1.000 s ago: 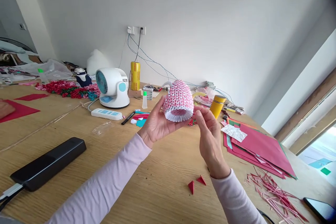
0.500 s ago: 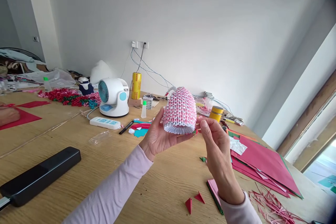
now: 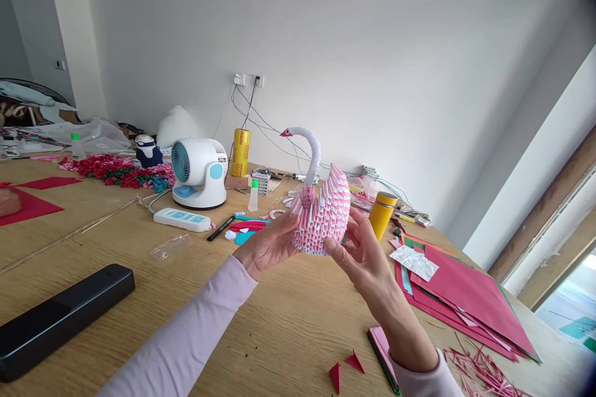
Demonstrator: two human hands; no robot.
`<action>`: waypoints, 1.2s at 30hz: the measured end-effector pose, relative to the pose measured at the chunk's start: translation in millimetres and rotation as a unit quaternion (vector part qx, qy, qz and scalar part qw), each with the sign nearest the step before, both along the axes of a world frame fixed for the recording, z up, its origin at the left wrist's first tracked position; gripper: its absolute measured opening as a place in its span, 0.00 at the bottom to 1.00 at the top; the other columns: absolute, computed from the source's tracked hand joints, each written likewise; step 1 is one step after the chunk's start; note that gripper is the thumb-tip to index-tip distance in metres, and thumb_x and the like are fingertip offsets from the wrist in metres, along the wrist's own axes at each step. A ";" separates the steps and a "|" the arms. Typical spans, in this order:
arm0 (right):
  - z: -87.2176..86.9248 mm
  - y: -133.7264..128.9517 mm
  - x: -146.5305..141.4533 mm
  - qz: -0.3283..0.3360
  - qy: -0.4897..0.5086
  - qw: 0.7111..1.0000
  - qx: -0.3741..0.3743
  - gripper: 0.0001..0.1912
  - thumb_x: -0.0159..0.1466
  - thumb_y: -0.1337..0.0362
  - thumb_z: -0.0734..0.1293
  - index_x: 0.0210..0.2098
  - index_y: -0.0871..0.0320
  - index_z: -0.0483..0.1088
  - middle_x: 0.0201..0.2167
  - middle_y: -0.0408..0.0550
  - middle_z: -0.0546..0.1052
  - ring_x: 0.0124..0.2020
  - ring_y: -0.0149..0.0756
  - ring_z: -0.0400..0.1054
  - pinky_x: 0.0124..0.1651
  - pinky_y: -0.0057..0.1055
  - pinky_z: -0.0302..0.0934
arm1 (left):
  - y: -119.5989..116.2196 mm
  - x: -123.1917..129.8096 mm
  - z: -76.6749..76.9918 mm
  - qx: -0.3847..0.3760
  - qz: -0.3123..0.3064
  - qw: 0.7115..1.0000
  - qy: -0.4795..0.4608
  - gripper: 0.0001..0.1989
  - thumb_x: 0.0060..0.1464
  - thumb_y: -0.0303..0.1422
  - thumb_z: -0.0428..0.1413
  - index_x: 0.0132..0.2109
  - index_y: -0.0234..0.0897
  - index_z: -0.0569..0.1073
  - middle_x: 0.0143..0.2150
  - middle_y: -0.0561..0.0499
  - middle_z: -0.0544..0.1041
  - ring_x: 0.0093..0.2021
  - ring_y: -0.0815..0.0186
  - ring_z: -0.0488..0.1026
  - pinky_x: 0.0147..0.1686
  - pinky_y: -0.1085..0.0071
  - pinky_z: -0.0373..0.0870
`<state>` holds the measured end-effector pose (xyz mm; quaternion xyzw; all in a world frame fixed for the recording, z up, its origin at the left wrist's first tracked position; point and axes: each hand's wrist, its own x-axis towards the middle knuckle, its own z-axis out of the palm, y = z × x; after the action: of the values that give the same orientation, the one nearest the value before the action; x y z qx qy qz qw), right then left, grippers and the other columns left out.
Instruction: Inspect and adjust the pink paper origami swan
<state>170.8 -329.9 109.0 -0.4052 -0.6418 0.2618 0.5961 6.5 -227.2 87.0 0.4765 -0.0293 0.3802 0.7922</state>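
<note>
Turned upright since the earlier frame, the pink-and-white paper swan (image 3: 322, 214) now shows its white neck and red beak, raised above the wooden table (image 3: 139, 260). Left hand (image 3: 267, 246) cups its near left side, fingers closed against it; right hand (image 3: 361, 254) presses the right flank, fingertips partly hidden behind the wings. Beyond the right hand stands a yellow cylinder (image 3: 382, 215); farther left, a white desk fan (image 3: 198, 172).

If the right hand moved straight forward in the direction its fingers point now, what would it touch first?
The right hand already touches the pink and white paper swan, which both hands hold, so the swan's body blocks that line at once. Beyond it, probably the white desk fan, though depth is unclear.
</note>
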 end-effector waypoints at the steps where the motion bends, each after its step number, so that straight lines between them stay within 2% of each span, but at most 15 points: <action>1: -1.9 1.7 0.2 -0.007 0.005 1.000 0.003 0.38 0.59 0.50 0.71 0.64 0.52 0.56 0.54 0.55 0.73 0.55 0.47 0.69 0.54 0.47 0.66 | -0.1 1.8 -0.7 -0.002 0.003 1.000 0.003 0.22 0.53 0.36 0.65 0.54 0.37 0.74 0.53 0.45 0.78 0.56 0.58 0.73 0.49 0.70 0.74; 9: -12.7 11.1 5.6 -0.077 -0.006 0.997 0.024 0.42 0.57 0.52 0.73 0.65 0.52 0.53 0.54 0.57 0.73 0.51 0.47 0.70 0.49 0.46 0.69 | -9.7 18.2 0.2 0.013 0.015 1.000 -0.008 0.24 0.60 0.44 0.57 0.60 0.44 0.69 0.60 0.44 0.72 0.60 0.55 0.70 0.50 0.65 0.74; 15: -13.7 12.2 4.7 -0.098 -0.026 0.994 0.044 0.42 0.57 0.51 0.73 0.65 0.52 0.53 0.54 0.56 0.72 0.51 0.47 0.69 0.47 0.44 0.69 | -10.6 20.5 -3.6 0.021 -0.002 1.000 0.004 0.29 0.60 0.49 0.53 0.64 0.43 0.65 0.62 0.41 0.70 0.64 0.51 0.64 0.60 0.54 0.65; 17: -12.6 11.5 4.4 -0.102 -0.030 0.993 0.045 0.42 0.57 0.51 0.73 0.65 0.52 0.54 0.54 0.56 0.72 0.51 0.47 0.70 0.47 0.44 0.69 | -11.0 20.2 -5.2 0.028 0.001 1.000 0.007 0.32 0.58 0.50 0.56 0.65 0.43 0.64 0.62 0.41 0.69 0.65 0.50 0.63 0.60 0.52 0.65; 21: -10.3 10.4 5.0 -0.090 -0.029 0.995 0.030 0.39 0.58 0.50 0.72 0.64 0.52 0.56 0.54 0.56 0.73 0.50 0.47 0.71 0.47 0.44 0.68 | -14.7 19.6 -3.9 0.038 0.024 0.999 0.019 0.34 0.53 0.43 0.64 0.64 0.47 0.64 0.64 0.42 0.68 0.63 0.49 0.65 0.58 0.51 0.68; 30: -12.4 12.0 8.8 -0.085 -0.039 0.996 0.012 0.39 0.58 0.49 0.71 0.64 0.52 0.55 0.53 0.56 0.73 0.50 0.46 0.70 0.46 0.43 0.67 | -10.2 20.6 -6.2 0.030 0.029 0.999 0.011 0.32 0.52 0.42 0.65 0.62 0.43 0.67 0.64 0.41 0.67 0.64 0.48 0.63 0.59 0.52 0.68; 36: -11.5 12.5 9.8 -0.082 -0.044 0.996 0.001 0.39 0.58 0.48 0.71 0.63 0.52 0.55 0.53 0.56 0.73 0.51 0.48 0.70 0.46 0.45 0.68 | -10.0 19.8 -6.6 0.026 0.031 0.999 0.019 0.34 0.52 0.42 0.65 0.63 0.44 0.64 0.64 0.40 0.67 0.64 0.48 0.64 0.59 0.52 0.67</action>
<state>180.6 -317.4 97.4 -0.4668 -0.6320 0.1933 0.5876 26.3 -237.2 80.3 0.5050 -0.0094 0.3942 0.7678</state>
